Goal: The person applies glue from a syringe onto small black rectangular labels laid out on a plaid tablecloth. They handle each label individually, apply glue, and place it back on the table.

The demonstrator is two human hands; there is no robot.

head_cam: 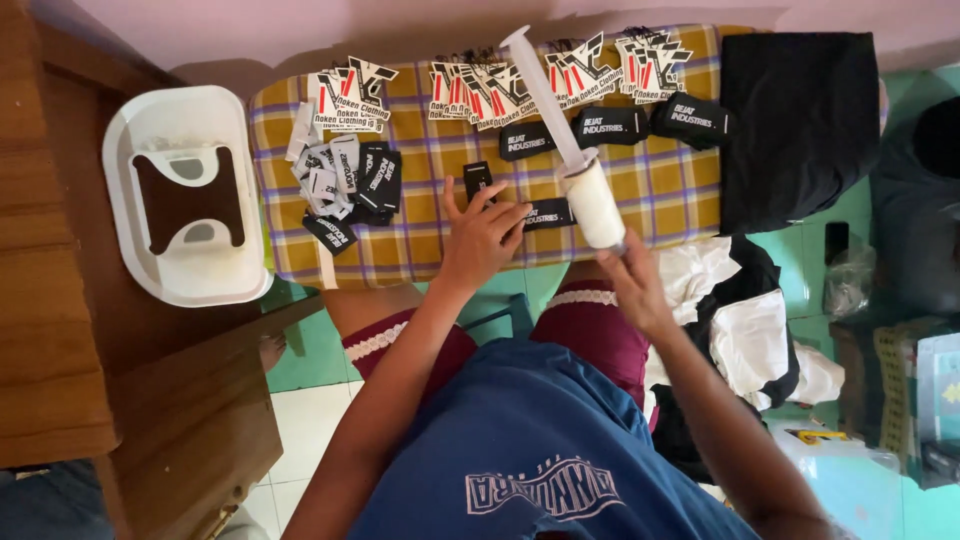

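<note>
Right hand grips a large white plastic syringe upright; left hand, fingers spread, steadies a small black woven label on the yellow checked desk.

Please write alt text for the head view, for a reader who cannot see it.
Seen from above, a seated person's right hand holds a large white syringe upright at its lower end, while the left hand rests on small black labels on a yellow checked cloth. More labels are piled and lined up across the cloth; a white tub sits left.
</note>
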